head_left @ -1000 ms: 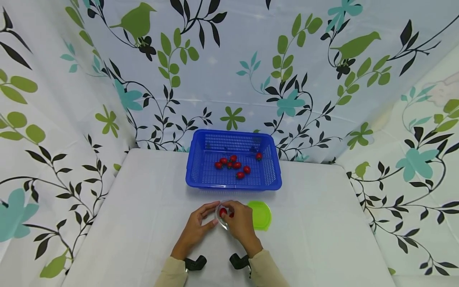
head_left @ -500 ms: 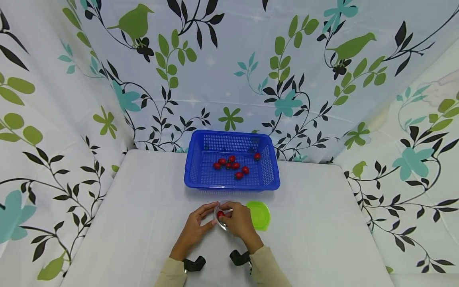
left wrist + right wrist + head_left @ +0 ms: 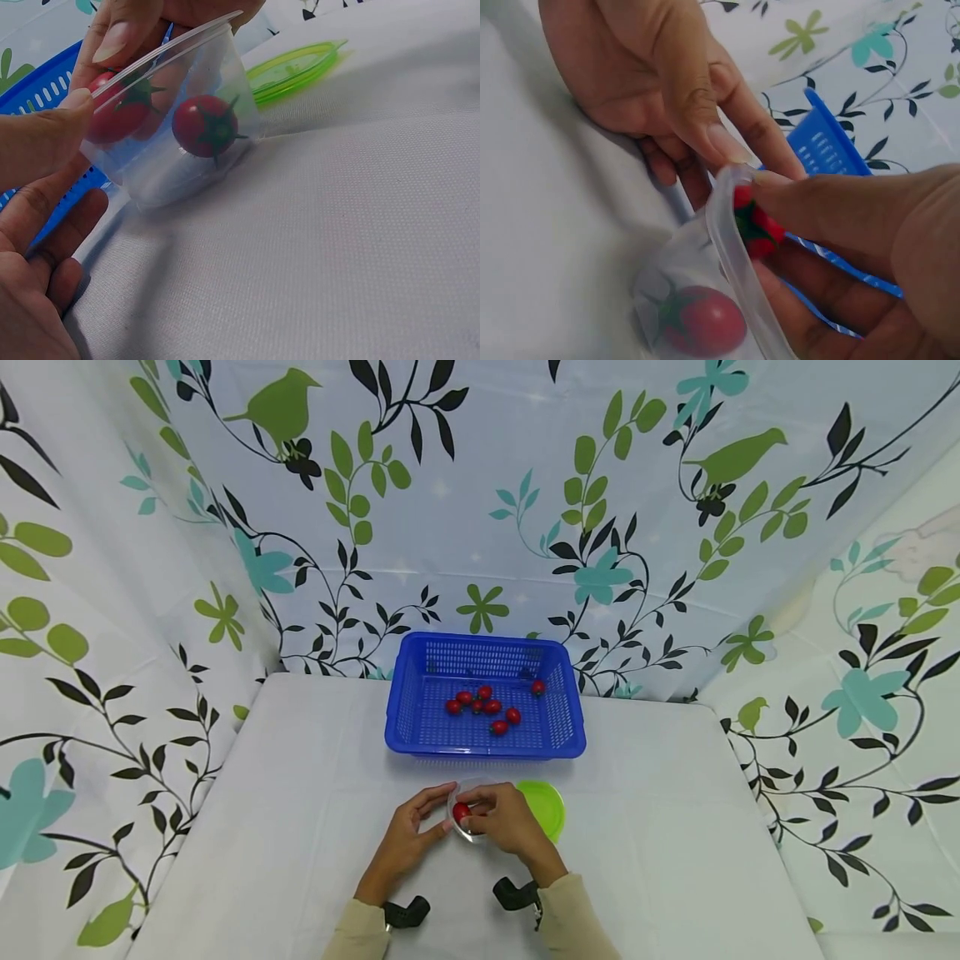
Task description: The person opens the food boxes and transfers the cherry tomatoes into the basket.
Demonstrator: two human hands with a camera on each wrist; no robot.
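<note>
A small clear plastic container (image 3: pixel 169 184) stands on the table between the two hands. My left hand (image 3: pixel 412 831) curves around its left side, thumb at the rim and fingers on the far side. With thumb and fingers, my right hand (image 3: pixel 508 818) pinches a red cherry tomato (image 3: pixel 763 229) at the container's mouth, its green calyx showing. A second cherry tomato (image 3: pixel 204 127) lies inside, near the bottom. From the head view, the right hand covers much of the container.
A blue perforated basket (image 3: pixel 483 749) holding several cherry tomatoes (image 3: pixel 492 706) sits behind the hands. Right of the container lies a bright green lid (image 3: pixel 546 806), partly behind the right hand. Patterned cloth (image 3: pixel 450 552) hangs at the back and sides.
My right wrist has shifted slightly to the right, covering more of the green lid. The tomato at the container's mouth has moved slightly lower and left. My left hand stays on the container.
</note>
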